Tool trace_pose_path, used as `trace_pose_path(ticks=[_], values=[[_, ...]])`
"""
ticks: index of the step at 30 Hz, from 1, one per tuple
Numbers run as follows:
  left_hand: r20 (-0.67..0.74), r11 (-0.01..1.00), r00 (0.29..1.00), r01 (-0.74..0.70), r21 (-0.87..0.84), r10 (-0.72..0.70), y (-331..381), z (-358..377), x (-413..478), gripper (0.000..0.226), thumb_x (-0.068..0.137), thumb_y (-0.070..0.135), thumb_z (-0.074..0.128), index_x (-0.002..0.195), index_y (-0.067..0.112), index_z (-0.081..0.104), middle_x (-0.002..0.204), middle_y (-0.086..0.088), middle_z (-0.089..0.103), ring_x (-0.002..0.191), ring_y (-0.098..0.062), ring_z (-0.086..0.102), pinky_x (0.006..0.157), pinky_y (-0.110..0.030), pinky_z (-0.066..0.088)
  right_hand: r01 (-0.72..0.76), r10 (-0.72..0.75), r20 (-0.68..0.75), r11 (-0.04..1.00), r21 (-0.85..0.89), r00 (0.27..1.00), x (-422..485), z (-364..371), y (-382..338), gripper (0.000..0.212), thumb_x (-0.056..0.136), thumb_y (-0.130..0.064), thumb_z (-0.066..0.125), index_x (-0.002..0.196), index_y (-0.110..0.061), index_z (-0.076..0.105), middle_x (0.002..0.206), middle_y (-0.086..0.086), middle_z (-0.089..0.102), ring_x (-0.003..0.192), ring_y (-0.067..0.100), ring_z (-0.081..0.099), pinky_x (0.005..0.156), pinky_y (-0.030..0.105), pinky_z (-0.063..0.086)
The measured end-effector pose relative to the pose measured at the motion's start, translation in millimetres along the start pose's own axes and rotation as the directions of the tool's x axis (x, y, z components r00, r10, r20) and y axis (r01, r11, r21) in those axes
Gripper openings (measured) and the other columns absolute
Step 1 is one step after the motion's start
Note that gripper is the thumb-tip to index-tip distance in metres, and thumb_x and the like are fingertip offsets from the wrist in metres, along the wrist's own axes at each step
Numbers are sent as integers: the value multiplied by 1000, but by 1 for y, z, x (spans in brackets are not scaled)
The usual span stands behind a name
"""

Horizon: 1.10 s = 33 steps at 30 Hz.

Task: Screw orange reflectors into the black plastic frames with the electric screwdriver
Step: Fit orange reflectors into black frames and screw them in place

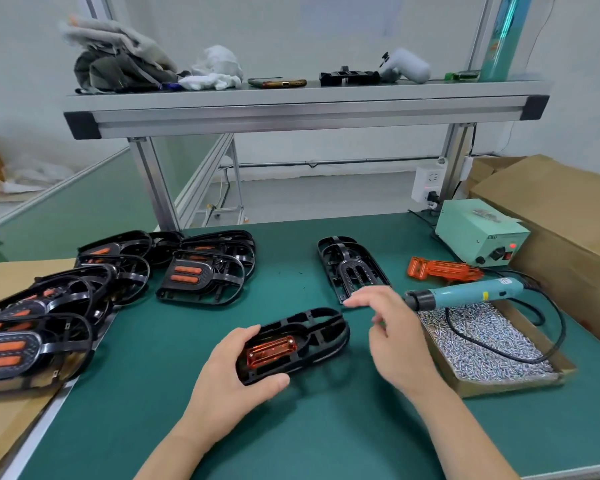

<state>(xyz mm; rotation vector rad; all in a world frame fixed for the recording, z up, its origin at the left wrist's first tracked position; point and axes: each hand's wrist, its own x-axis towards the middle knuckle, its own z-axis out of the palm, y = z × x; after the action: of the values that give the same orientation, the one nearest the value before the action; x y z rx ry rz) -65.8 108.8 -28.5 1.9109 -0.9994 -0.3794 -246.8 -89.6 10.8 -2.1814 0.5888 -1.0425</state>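
1. My left hand (pixel 243 368) grips the near end of the black frame (pixel 323 327), thumb under its near edge and fingers curled over the far side. The frame lies on the bench (pixel 222 427), towards the middle of the front edge
2. The orange reflector (pixel 271 349) sits in the frame's pocket, just beside my fingers. I judge it seated but not yet fastened, though I cannot make out any screws in it
3. My right hand (pixel 392 327) hovers apart from the frame, fingers loose and spread. It is blurred, but I see nothing in it
4. The electric screwdriver (pixel 465 294) lies near the right edge, resting across the far rim of the tray of screws (pixel 499 386), its tip just beside my right fingers
5. To do this well, I would keep the frame pressed flat, take up the driver by its barrel and hold the bit upright over each hole
6. Risk: the driver's cable trails through the screws and could scatter them
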Motion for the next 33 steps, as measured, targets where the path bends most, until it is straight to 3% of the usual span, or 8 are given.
trace_pose_path(ticks=[4, 12, 15, 17, 20, 23, 27, 33], values=[[-11, 988, 999, 51, -149, -53, -1, -5, 0, 93, 53, 65, 81, 138, 43, 49, 125, 39, 56, 119, 10, 55, 97, -13, 40, -69, 58, 202, 996, 49, 978, -4, 10, -2, 66, 77, 22, 46, 112, -30, 66, 117, -26, 61, 109, -5, 53, 83, 9, 38], [-66, 956, 994, 63, -287, -86, 3, -4, -1, 87, 61, 66, 71, 140, 43, 45, 136, 16, 57, 126, 6, 52, 112, -26, 36, 10, -21, 152, 997, 71, 988, 12, 15, 0, 29, 85, 1, 71, 99, -25, 69, 102, -14, 64, 93, 13, 64, 82, 20, 50], [-139, 924, 984, 48, -379, -108, 4, -5, -2, 75, 69, 67, 62, 139, 45, 46, 133, 11, 61, 124, 7, 52, 104, -13, 38, 26, -37, 113, 995, 96, 993, 19, 20, -3, 27, 82, 2, 73, 92, -22, 71, 99, -13, 63, 92, 10, 63, 79, 12, 46], [-218, 894, 966, 31, -446, -142, 4, -5, -2, 72, 74, 69, 55, 141, 47, 42, 131, 15, 63, 126, 7, 51, 102, -10, 37, -59, 49, 83, 991, 124, 995, 25, 26, -3, 23, 80, -1, 76, 87, -22, 72, 92, -12, 65, 84, 7, 63, 73, 9, 44], [-309, 871, 931, 20, -491, -196, 4, -4, -2, 74, 86, 69, 50, 151, 43, 26, 139, 20, 56, 132, 3, 47, 112, -25, 33, -348, 332, 106, 897, 271, 937, 35, 45, -5, 13, 80, -14, 83, 76, -19, 71, 77, -2, 72, 67, 12, 70, 65, 17, 51], [-351, 883, 907, 45, -467, -231, 7, -2, -1, 75, 90, 61, 47, 156, 41, 15, 157, 15, 31, 125, 24, 38, 101, -11, 32, -569, 520, 231, 761, 313, 822, 41, 75, -7, 21, 83, -28, 79, 77, -10, 69, 64, 5, 73, 60, 20, 72, 71, 35, 59], [-369, 903, 899, 60, -426, -234, 6, -2, 1, 66, 100, 38, 51, 156, 40, 16, 160, 18, 25, 141, 1, 36, 111, -21, 27, -637, 566, 295, 705, 311, 770, 48, 112, -12, 25, 85, -28, 76, 75, -7, 67, 57, 6, 70, 54, 16, 69, 67, 30, 57], [-333, 943, 912, 136, -303, -239, 3, -3, 4, 50, 102, 35, 50, 150, 34, 37, 156, 13, 37, 145, -2, 29, 123, -39, 23, -639, 562, 313, 718, 276, 766, 68, 145, -24, 26, 85, -33, 75, 77, -9, 69, 59, 5, 72, 52, 11, 69, 71, 28, 60]])
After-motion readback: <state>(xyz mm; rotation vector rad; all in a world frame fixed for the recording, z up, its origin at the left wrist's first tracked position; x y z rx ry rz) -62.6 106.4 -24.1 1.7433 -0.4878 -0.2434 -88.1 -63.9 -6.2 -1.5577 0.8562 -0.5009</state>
